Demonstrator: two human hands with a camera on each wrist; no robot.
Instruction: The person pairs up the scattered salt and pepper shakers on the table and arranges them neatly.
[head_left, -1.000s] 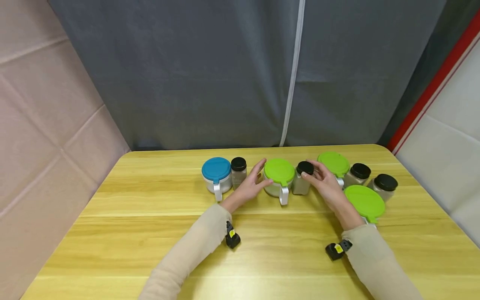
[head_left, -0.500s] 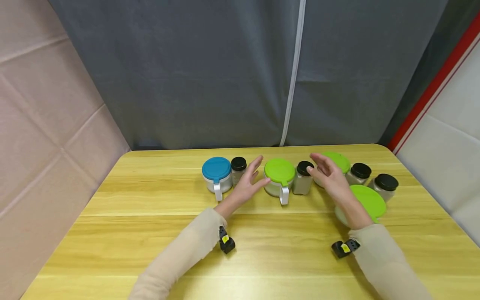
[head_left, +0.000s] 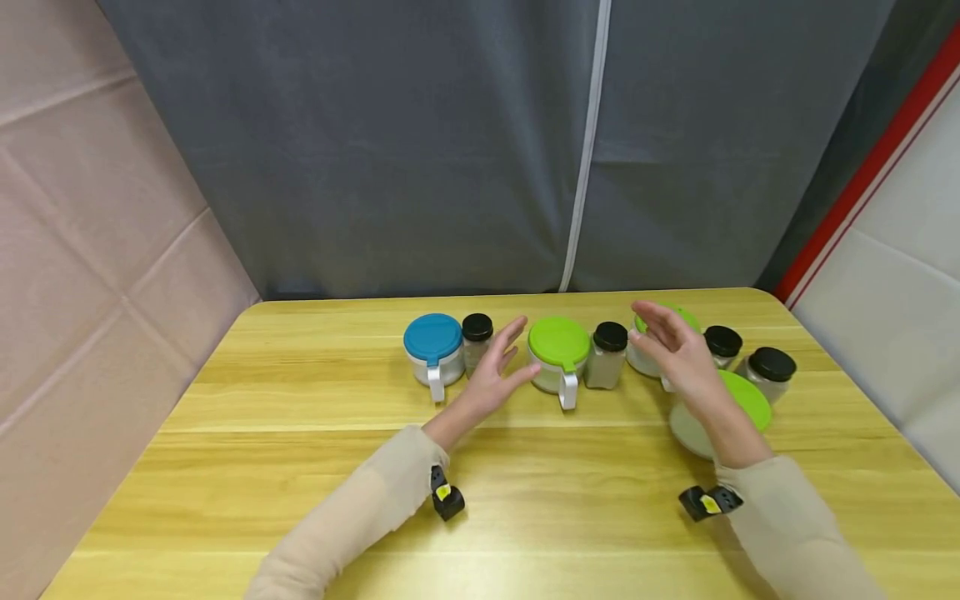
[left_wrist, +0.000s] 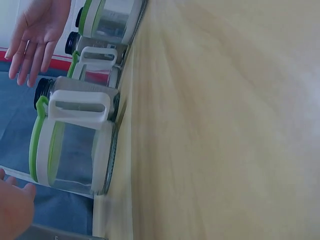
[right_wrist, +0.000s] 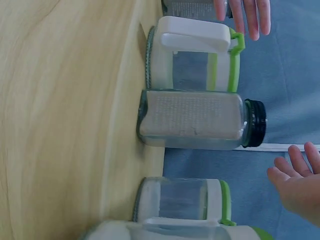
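My left hand (head_left: 491,379) hovers over the table with fingers spread, between a black-capped jar (head_left: 477,329) and a green-lidded glass jar (head_left: 558,342) with a white handle. It holds nothing. My right hand (head_left: 678,354) is raised, fingers loosely extended and holding nothing, partly covering two more green-lidded jars, one behind (head_left: 645,360) and one in front (head_left: 693,429). Between the hands, a square clear jar (right_wrist: 195,117) with a black cap and a printed label stands upright beside the middle green-lidded jar.
A blue-lidded jar (head_left: 432,342) with a white handle stands at the left end of the row. Two black-capped jars, one farther back (head_left: 723,343) and one nearer (head_left: 771,371), stand at the right. A grey curtain (head_left: 420,167) hangs behind the wooden table (head_left: 225,467).
My right hand has let go of the square black-capped jar and moved right, away from it. The left hand has drawn slightly left from the green-lidded jar. The jars stand where they were.
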